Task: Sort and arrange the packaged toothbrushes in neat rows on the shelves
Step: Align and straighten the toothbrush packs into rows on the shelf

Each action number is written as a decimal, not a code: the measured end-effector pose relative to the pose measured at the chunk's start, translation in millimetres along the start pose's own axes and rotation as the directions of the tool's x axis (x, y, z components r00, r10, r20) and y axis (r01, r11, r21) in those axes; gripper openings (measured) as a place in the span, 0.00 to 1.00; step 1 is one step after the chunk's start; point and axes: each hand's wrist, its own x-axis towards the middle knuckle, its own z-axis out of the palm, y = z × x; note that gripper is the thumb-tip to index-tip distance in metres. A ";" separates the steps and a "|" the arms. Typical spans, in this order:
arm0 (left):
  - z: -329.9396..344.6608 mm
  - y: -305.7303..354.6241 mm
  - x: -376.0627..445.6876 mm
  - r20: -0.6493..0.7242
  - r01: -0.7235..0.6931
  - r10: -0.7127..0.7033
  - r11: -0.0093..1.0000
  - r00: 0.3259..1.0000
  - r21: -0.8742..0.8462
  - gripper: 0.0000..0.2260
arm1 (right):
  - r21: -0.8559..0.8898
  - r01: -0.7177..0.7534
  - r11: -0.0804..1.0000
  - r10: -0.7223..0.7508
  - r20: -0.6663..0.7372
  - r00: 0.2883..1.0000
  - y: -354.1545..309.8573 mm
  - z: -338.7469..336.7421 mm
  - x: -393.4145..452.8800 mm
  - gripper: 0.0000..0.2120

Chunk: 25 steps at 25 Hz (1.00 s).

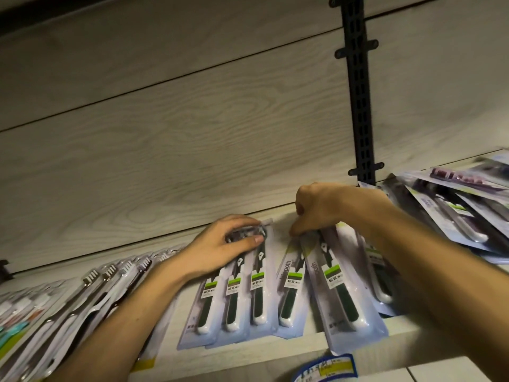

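Note:
Several packaged toothbrushes with black handles and green labels (259, 296) lie side by side in a row on the pale wooden shelf (303, 347). My left hand (220, 246) presses down on the top ends of the left packs in that row, thumb across them. My right hand (327, 208) pinches the top of another such pack (344, 293), which lies tilted and sticks out over the shelf's front edge. To the left, lighter packs with white-headed brushes (91, 293) lie overlapping at a slant.
A loose, untidy pile of purple and grey toothbrush packs (462, 205) sits at the right of the shelf. A black slotted upright (358, 89) runs up the wood-grain back panel. A blue and yellow price tag (327, 368) hangs on the shelf front.

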 end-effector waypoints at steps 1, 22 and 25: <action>1.1 0.1 -0.6 0.002 -0.010 0.010 1.000 1.000 0.013 0.21 | -0.003 -0.009 1.000 0.009 0.018 1.000 1.0 -0.4 -0.4 0.19; 3.7 0.7 1.2 -0.032 0.083 -0.093 0.969 0.995 -0.231 0.10 | 0.138 -0.012 0.990 -0.003 0.102 0.995 12.9 -27.3 -19.1 0.31; 3.1 0.8 0.1 -0.033 0.105 -0.115 0.967 0.993 -0.232 0.09 | 0.069 0.004 0.998 -0.016 0.183 0.983 19.5 -34.2 -24.5 0.30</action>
